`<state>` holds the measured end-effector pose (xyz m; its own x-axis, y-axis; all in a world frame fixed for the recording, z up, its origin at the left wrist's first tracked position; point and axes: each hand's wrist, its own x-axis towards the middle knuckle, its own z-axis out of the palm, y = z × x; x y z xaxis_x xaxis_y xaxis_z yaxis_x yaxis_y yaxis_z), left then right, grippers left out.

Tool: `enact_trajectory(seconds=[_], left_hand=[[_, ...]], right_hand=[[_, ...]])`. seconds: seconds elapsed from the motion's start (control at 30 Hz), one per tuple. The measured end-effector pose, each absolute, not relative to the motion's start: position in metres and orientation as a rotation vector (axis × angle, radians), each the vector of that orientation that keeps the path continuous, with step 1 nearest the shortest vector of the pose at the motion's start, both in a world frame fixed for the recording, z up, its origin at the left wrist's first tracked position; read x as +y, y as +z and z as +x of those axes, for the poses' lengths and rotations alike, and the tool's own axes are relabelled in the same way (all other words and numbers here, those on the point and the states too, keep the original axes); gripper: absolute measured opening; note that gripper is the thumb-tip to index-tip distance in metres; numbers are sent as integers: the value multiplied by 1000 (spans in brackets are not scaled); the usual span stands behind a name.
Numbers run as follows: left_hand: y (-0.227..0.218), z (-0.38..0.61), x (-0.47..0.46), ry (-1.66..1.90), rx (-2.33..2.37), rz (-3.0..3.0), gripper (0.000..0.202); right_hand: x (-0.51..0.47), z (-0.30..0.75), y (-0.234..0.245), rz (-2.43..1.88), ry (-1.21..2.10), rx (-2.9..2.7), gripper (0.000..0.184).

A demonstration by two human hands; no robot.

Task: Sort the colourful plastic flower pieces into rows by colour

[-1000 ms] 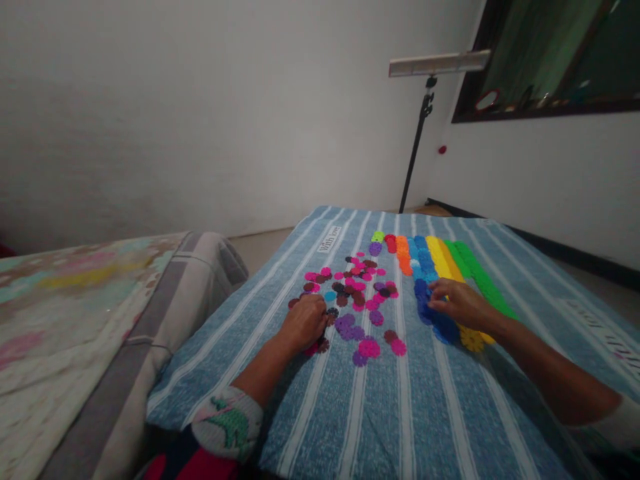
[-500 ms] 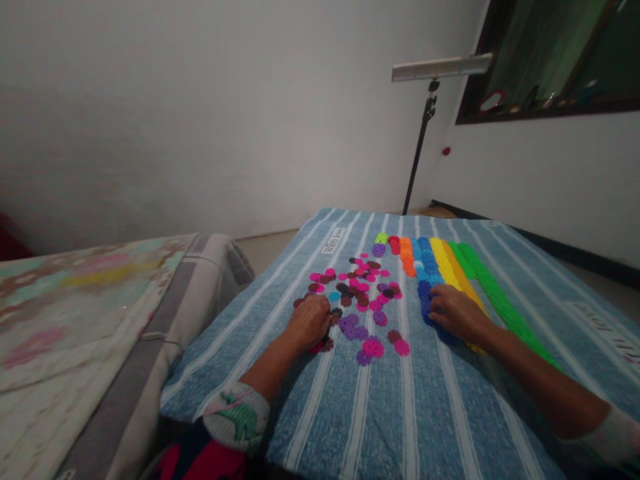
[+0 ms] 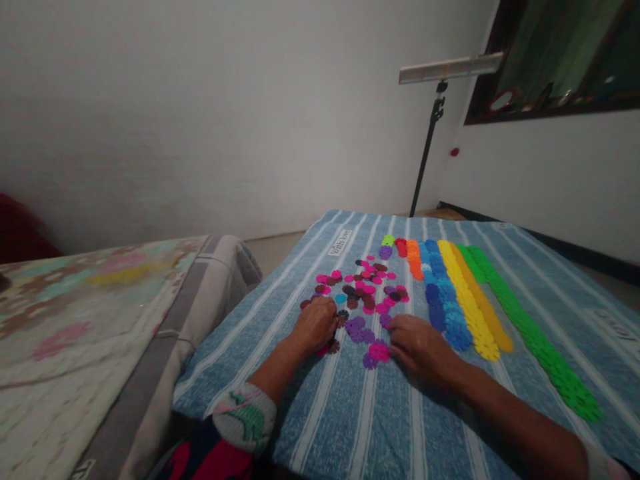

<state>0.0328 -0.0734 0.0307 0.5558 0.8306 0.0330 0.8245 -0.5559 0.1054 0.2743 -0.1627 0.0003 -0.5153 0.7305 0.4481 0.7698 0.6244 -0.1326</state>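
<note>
Loose notched plastic discs in pink (image 3: 379, 351), brown (image 3: 368, 303), black (image 3: 343, 314) and purple (image 3: 356, 327) lie scattered on the striped blue cloth (image 3: 345, 427). My left hand (image 3: 316, 325) rests at the near left of this pile, fingers curled inward; what they hold, if anything, is hidden. At the pile's right side is my right hand (image 3: 420, 348), its bent fingers drawn together and the fingertips against a small purple disc (image 3: 385, 321). The hand covers the discs beneath it. A single light blue disc (image 3: 341, 298) lies among the dark ones.
Overlapping discs form colour rows on the right: orange (image 3: 414, 260), dark blue (image 3: 435, 307), yellow (image 3: 473, 310) and a long green row (image 3: 535, 333). Short red (image 3: 401, 247) and lime (image 3: 389, 240) groups sit farther back. A bed-like surface (image 3: 100, 333) stands left; a lamp stand (image 3: 425, 153) is behind.
My right hand has moved left from the dark blue row to the loose discs, uncovering the near ends of the blue and yellow rows. My left hand stays by the pile.
</note>
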Motion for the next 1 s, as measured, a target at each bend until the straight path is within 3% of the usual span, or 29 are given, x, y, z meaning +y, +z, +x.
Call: enact_trajectory(seconds=[0.17,0.37,1.0], left_hand=[[32,33,-74,130,1431,2693,17],[28,31,-72,129,1437,2708,15],[25,29,-72,167,1419,2703,17]], right_hand=[[-169,256,-13,-1082,-173,-2273,24],[-169,261,-21,-1059,-267,-2128,14],[-159,271,-29,-1179,-124,-1972,14]])
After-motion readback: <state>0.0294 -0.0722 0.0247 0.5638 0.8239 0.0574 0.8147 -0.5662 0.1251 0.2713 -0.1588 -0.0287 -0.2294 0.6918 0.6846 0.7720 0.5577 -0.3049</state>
